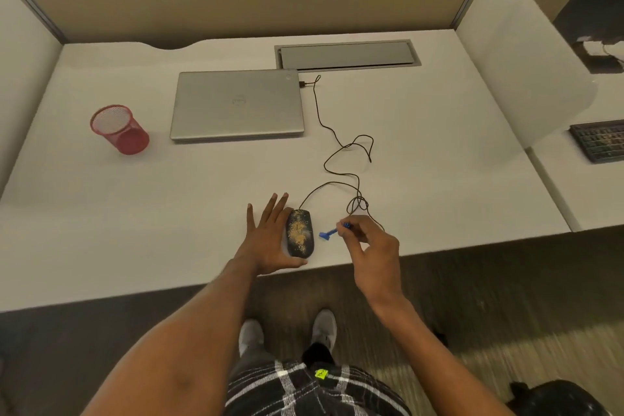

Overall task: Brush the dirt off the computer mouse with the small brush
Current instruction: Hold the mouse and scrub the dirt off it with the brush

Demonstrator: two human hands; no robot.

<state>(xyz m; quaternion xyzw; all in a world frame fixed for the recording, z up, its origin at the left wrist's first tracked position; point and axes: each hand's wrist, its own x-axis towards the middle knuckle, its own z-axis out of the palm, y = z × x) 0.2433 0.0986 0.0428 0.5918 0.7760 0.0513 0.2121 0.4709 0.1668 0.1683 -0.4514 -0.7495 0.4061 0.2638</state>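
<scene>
A black computer mouse lies near the desk's front edge, its top sprinkled with tan dirt. My left hand rests flat on the desk against the mouse's left side, fingers spread, thumb at the mouse's near end. My right hand pinches a small blue brush by its handle. The brush head points left, hovering just right of the mouse and apart from it. The mouse's black cable loops back across the desk to the laptop.
A closed silver laptop lies at the back centre, with a red mesh pen cup to its left. A grey cable hatch sits behind. Partition walls enclose the white desk. A keyboard lies on the neighbouring desk.
</scene>
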